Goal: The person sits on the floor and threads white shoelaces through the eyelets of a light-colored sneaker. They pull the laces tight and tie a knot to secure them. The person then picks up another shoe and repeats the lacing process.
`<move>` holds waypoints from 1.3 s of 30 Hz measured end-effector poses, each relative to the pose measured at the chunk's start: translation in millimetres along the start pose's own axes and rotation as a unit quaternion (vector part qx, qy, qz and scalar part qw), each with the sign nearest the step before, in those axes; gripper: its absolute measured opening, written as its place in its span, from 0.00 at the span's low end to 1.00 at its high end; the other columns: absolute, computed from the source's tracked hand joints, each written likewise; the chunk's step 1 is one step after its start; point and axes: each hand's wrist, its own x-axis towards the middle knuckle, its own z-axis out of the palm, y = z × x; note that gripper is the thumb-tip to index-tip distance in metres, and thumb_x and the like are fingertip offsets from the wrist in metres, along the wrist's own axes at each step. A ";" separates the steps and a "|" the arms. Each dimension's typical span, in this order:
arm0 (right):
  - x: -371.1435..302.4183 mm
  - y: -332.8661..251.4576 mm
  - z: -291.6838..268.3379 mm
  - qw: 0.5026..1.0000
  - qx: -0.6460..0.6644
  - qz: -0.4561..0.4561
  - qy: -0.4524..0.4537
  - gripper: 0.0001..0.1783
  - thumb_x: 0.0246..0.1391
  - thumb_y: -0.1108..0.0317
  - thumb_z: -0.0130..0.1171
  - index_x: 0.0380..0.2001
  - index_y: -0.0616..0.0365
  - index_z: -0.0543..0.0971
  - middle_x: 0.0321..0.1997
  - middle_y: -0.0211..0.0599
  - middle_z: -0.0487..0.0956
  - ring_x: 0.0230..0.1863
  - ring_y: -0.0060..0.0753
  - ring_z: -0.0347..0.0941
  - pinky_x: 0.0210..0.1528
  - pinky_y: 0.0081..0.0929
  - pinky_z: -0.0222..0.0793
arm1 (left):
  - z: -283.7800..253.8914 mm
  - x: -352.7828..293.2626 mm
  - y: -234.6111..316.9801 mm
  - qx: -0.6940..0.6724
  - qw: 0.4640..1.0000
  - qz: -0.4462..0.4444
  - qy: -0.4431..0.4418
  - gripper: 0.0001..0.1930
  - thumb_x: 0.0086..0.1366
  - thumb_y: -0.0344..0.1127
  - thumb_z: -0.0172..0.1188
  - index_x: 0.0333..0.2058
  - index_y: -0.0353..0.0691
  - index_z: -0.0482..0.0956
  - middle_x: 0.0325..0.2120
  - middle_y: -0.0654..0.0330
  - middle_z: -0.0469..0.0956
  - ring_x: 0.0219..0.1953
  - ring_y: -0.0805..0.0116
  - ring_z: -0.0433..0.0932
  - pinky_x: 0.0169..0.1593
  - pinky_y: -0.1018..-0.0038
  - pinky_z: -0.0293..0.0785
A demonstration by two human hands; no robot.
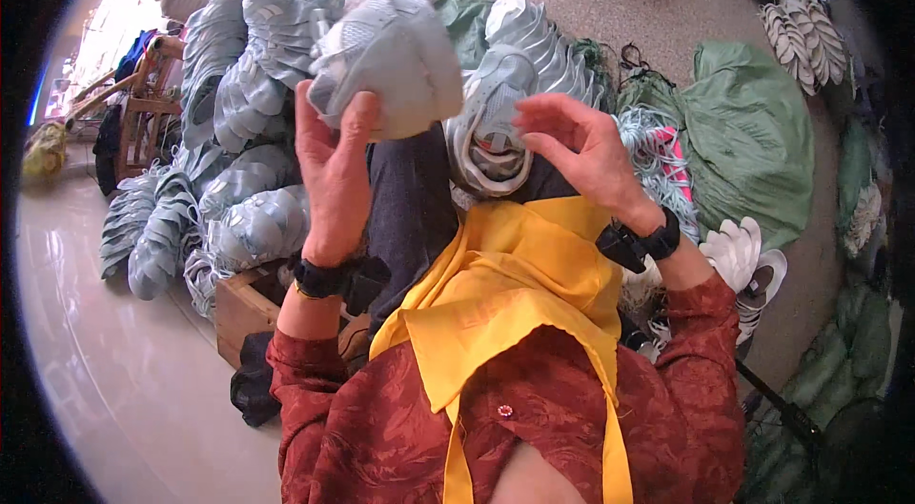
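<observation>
Raised over my left knee, a pale grey-blue shoe upper (pixel 400 66) is gripped by my left hand (pixel 334 171), thumb on the near side and the fingers partly hidden behind it. My right hand (pixel 591 156) is open, fingers slightly curled and the thumb apart from them, with nothing between them. Its fingertips are beside a second shoe upper (pixel 494 90) that lies across my lap; whether they touch it I cannot tell. A row of nested uppers (pixel 562 56) extends away from that one.
Several stacks of grey-blue uppers (pixel 253 75) stand at the left, by a wooden box (pixel 238 313). On the right are a green sack (pixel 753 142), bundled pale laces (pixel 643 147) and white uppers (pixel 734 256). My yellow apron (pixel 505 266) covers my lap.
</observation>
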 end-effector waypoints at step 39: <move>218.7 118.3 -71.0 0.976 -0.207 0.039 -0.057 0.22 0.47 0.63 0.74 0.43 0.64 0.83 0.40 0.34 0.86 0.39 0.21 0.80 0.48 0.26 0.76 | -62.7 80.5 -96.0 0.405 0.899 -0.025 -0.164 0.06 0.63 0.26 0.63 0.34 0.33 0.73 0.41 0.53 0.80 0.42 0.63 0.79 0.49 0.68 0.76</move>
